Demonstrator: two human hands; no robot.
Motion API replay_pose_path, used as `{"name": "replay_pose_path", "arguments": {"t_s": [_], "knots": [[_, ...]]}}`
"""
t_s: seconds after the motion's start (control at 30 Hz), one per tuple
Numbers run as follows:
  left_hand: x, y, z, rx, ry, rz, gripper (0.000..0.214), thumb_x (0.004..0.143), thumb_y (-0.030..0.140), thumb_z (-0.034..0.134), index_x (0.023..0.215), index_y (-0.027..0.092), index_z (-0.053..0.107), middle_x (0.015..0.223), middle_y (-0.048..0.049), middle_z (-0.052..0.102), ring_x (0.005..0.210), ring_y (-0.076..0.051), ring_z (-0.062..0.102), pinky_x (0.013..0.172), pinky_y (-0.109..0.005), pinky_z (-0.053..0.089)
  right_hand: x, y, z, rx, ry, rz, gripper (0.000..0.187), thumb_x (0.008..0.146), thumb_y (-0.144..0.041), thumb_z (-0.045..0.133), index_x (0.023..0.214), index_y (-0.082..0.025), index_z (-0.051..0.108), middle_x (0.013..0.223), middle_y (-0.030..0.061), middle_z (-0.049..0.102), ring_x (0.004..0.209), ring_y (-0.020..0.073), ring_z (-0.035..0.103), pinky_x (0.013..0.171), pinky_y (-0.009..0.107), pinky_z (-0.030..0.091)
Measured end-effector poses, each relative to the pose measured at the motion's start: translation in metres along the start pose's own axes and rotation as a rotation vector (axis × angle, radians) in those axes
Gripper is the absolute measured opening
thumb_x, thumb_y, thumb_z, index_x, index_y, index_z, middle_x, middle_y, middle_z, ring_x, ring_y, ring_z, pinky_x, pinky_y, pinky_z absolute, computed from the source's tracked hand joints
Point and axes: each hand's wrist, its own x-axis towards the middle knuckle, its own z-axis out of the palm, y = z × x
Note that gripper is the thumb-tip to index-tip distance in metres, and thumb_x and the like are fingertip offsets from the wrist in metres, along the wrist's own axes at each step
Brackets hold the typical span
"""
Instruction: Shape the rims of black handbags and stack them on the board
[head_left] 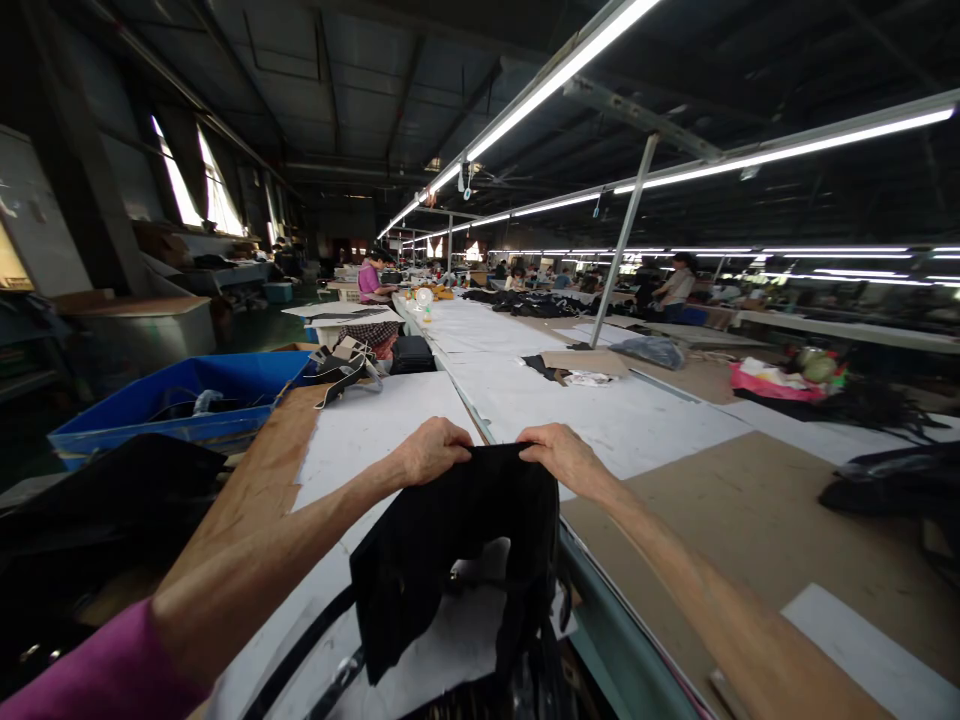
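Both hands grip the upper edge of a black fabric piece (465,495), holding it up over the white-papered table (390,420). My left hand (433,450) pinches that edge at one side, thumb and fingers closed. At the other side my right hand (559,455) pinches it the same way. The cloth hangs down in an arch with an opening in its middle. Below it, black straps (307,640) and more dark material run out of the bottom of the view; I cannot tell whether all of it is one item.
A blue bin (180,390) stands left of the table. Loose straps (349,365) and a black stack (412,353) lie along the left edge. A brown cardboard sheet (750,510) covers the right side. A slanted metal post (624,240) rises midway. Other people work farther back.
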Motion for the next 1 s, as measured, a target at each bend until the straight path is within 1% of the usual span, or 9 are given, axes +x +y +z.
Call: {"name": "replay_pose_path", "arguments": {"t_s": [0.13, 0.27, 0.33, 0.4, 0.5, 0.63, 0.8, 0.93, 1.0], "knots": [[-0.014, 0.003, 0.005, -0.052, -0.017, -0.038, 0.026, 0.071, 0.024, 0.041, 0.078, 0.014, 0.064, 0.067, 0.001, 0.062, 0.065, -0.014, 0.053, 0.06, -0.022, 0.038, -0.004, -0.002, 0.002, -0.045, -0.028, -0.062, 0.019, 0.073, -0.028, 0.047, 0.081, -0.023, 0.064, 0.066, -0.0045, 0.059, 0.067, 0.0115, 0.051, 0.059, 0.02, 0.031], [-0.022, 0.012, 0.011, 0.01, 0.001, -0.033, 0.026, 0.073, 0.025, 0.039, 0.075, 0.015, 0.063, 0.065, 0.0015, 0.06, 0.064, -0.013, 0.052, 0.06, -0.021, 0.037, -0.01, -0.015, -0.001, -0.207, 0.021, -0.122, 0.018, 0.073, -0.036, 0.052, 0.076, -0.024, 0.065, 0.068, -0.0027, 0.061, 0.073, 0.0136, 0.053, 0.062, 0.021, 0.032], [-0.023, 0.013, 0.012, 0.027, 0.012, -0.024, 0.026, 0.074, 0.026, 0.038, 0.073, 0.016, 0.062, 0.065, 0.0019, 0.06, 0.064, -0.013, 0.052, 0.06, -0.021, 0.036, -0.011, -0.022, -0.002, -0.235, 0.038, -0.137, 0.019, 0.073, -0.04, 0.052, 0.074, -0.026, 0.065, 0.073, -0.0027, 0.063, 0.077, 0.0141, 0.054, 0.066, 0.022, 0.033], [-0.023, 0.013, 0.012, 0.027, 0.017, -0.009, 0.026, 0.075, 0.027, 0.037, 0.072, 0.017, 0.062, 0.065, 0.0022, 0.06, 0.064, -0.013, 0.052, 0.06, -0.021, 0.036, -0.01, -0.027, -0.002, -0.243, 0.038, -0.165, 0.019, 0.076, -0.04, 0.05, 0.077, -0.028, 0.065, 0.078, -0.0041, 0.064, 0.08, 0.0132, 0.054, 0.068, 0.021, 0.034], [-0.023, 0.013, 0.013, 0.007, 0.008, -0.007, 0.028, 0.075, 0.029, 0.037, 0.072, 0.016, 0.061, 0.065, 0.0019, 0.06, 0.064, -0.014, 0.052, 0.059, -0.021, 0.037, -0.009, -0.025, 0.0, -0.233, 0.021, -0.197, 0.02, 0.078, -0.04, 0.048, 0.08, -0.031, 0.065, 0.075, -0.006, 0.064, 0.077, 0.0111, 0.055, 0.067, 0.019, 0.035], [-0.025, 0.015, 0.015, -0.058, -0.013, -0.012, 0.028, 0.075, 0.029, 0.037, 0.073, 0.016, 0.062, 0.066, 0.0012, 0.06, 0.064, -0.014, 0.052, 0.059, -0.022, 0.037, -0.011, -0.018, -0.001, -0.227, 0.006, -0.216, 0.024, 0.081, -0.042, 0.044, 0.081, -0.03, 0.065, 0.07, -0.0064, 0.062, 0.073, 0.0101, 0.055, 0.066, 0.018, 0.036], [-0.024, 0.016, 0.015, -0.065, 0.013, -0.011, 0.028, 0.075, 0.028, 0.036, 0.071, 0.015, 0.061, 0.064, 0.0013, 0.059, 0.063, -0.014, 0.051, 0.06, -0.022, 0.037, -0.019, -0.025, -0.002, -0.327, 0.021, -0.257, 0.028, 0.086, -0.034, 0.037, 0.086, -0.027, 0.063, 0.081, -0.0022, 0.065, 0.08, 0.0132, 0.057, 0.071, 0.022, 0.036], [-0.024, 0.019, 0.016, -0.014, 0.032, -0.009, 0.028, 0.074, 0.027, 0.036, 0.067, 0.015, 0.06, 0.06, 0.0013, 0.055, 0.06, -0.013, 0.048, 0.057, -0.022, 0.035, -0.023, -0.037, 0.002, -0.368, 0.021, -0.388, 0.021, 0.081, -0.036, 0.046, 0.091, -0.025, 0.062, 0.091, -0.0002, 0.065, 0.09, 0.0154, 0.055, 0.076, 0.023, 0.036], [-0.024, 0.022, 0.018, 0.001, 0.038, -0.005, 0.027, 0.074, 0.026, 0.037, 0.065, 0.014, 0.06, 0.059, 0.0013, 0.054, 0.06, -0.013, 0.046, 0.056, -0.022, 0.034, -0.022, -0.04, 0.004, -0.347, -0.001, -0.353, 0.02, 0.079, -0.038, 0.049, 0.09, -0.027, 0.063, 0.086, -0.0024, 0.066, 0.087, 0.0146, 0.056, 0.073, 0.022, 0.036]]}}
